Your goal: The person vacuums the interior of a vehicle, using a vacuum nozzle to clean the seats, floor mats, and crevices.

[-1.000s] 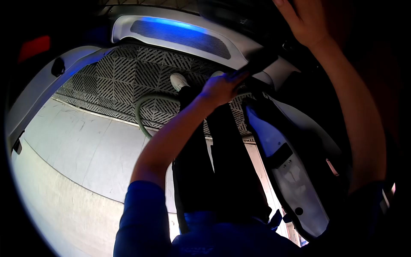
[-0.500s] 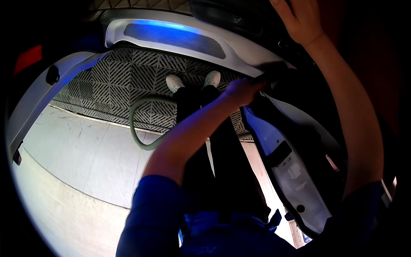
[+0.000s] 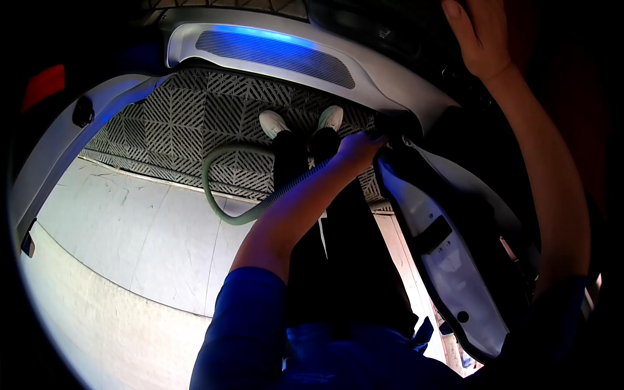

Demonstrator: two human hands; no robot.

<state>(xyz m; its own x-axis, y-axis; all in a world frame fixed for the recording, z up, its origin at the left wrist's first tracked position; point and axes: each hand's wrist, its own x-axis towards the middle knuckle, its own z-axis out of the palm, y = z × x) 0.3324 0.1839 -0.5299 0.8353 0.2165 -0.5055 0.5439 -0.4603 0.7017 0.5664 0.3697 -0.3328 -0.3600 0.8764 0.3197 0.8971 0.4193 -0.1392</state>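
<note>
The left-hand grip (image 3: 361,151) is narrow, the fingers wrapped around a dark tool (image 3: 404,123) at the near end of a flexible hose (image 3: 210,179). Against the picture from a second ago, this hand sits farther to the right, and the tool, which then stood out against the pale sill (image 3: 422,109), is largely lost in the shadow where the sill ends beside the right-hand door (image 3: 448,273). A ribbed stretch of hose now shows along the forearm, and both shoes (image 3: 331,118) are in sight. This suggests that the tool's working end is now at that dark corner rather than across the sill's face; its tip cannot be made out, nor whether it touches anything.

The tool lies within the grip and extends just beyond it, toward the upper right. Behind the hand, the hose runs down past the forearm and loops to the left over the slatted floor tiles (image 3: 172,110) and the edge of the pale floor (image 3: 143,227).

The right-hand grip (image 3: 486,39) is raised near the dark seat side (image 3: 364,29), its thumb apart from the fingers. The fingertips are cut off by the frame, so one cannot tell whether it holds or touches anything.
</note>
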